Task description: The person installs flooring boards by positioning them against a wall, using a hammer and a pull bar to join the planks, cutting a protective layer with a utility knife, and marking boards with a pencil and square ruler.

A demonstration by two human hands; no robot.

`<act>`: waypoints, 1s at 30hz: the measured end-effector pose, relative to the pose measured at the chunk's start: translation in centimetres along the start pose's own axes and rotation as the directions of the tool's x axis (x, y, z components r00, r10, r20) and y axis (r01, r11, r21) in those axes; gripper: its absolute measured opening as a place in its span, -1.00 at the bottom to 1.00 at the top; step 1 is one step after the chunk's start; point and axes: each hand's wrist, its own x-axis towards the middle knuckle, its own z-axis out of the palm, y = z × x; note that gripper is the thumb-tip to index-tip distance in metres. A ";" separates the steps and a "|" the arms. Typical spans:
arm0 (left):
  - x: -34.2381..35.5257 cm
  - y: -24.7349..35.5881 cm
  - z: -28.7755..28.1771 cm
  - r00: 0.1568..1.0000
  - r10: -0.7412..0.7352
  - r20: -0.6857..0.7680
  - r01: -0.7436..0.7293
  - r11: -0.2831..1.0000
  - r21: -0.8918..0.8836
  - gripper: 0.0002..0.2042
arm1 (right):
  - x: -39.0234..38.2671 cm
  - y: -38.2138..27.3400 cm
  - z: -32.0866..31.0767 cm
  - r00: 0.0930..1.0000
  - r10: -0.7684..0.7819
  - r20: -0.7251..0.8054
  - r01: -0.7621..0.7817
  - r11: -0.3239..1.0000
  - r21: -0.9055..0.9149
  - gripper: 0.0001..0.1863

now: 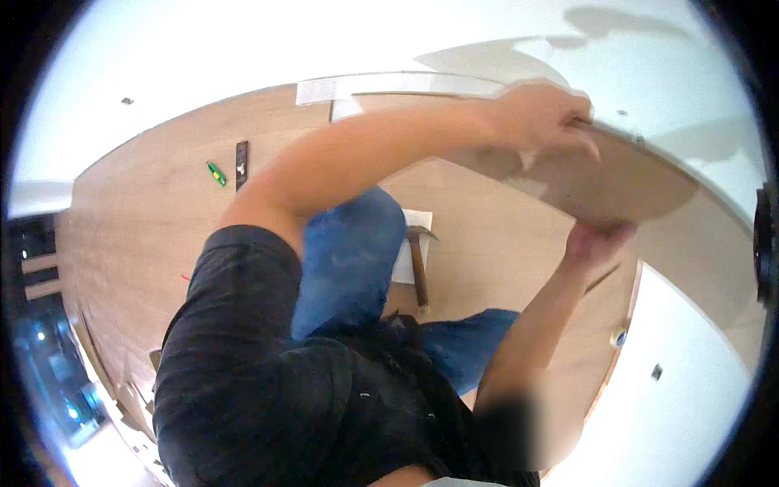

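You held a brown board (pixel 629 178) raised ahead and to the right, near the white wall (pixel 324 40). Left hand (pixel 540 114): fingers bent over its upper edge. Right hand (pixel 599 243): fingers curled, gripping the lower edge; detail blurred. Hammer (pixel 419 272) lay partly over a white sheet (pixel 402 272) on the wood-toned floor (pixel 503 235), between your knees.

Hammer (pixel 419 268) partly over white sheet (pixel 403 266) — green tool (pixel 216 173) beside dark bar (pixel 242 165).

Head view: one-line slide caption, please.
Left hand and right hand hold a tan board while a hammer lies between the jeans-clad legs.
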 end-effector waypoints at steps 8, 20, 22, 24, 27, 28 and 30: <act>-17.9 -24.3 -2.6 0.829 -0.557 -0.054 0.475 0.649 0.595 -0.19 | -4.4 6.0 -2.9 0.933 0.098 -0.346 -0.167 0.970 -0.178 -0.19; -47.3 -41.2 3.2 0.110 -0.965 -0.238 0.877 0.207 -0.433 -0.48 | 6.3 22.5 -19.0 0.648 0.494 -0.580 -0.728 0.626 -0.280 -0.11; -46.6 -41.7 2.5 0.031 -0.991 -0.132 0.897 0.086 -0.433 -0.60 | 8.3 24.5 -20.8 0.652 0.550 -0.522 -0.736 0.624 -0.262 -0.14; -47.7 -41.7 2.0 0.017 -0.997 -0.080 0.914 0.048 -0.403 -0.61 | 9.3 26.4 -22.4 0.618 0.575 -0.536 -0.771 0.576 -0.272 -0.14; -45.3 -40.8 3.1 0.032 -0.990 -0.140 0.939 0.078 -0.335 -0.60 | 10.9 28.3 -23.9 0.556 0.495 -0.668 -0.820 0.460 -0.342 -0.12; -45.4 -40.6 3.2 0.015 -0.988 -0.157 0.942 0.066 -0.330 -0.59 | 11.1 28.9 -24.4 0.537 0.458 -0.708 -0.827 0.451 -0.335 -0.16; -48.8 -39.9 2.7 -0.011 -0.991 -0.136 0.956 0.029 -0.293 -0.59 | 10.8 30.2 -25.0 0.481 0.404 -0.778 -0.854 0.416 -0.312 -0.24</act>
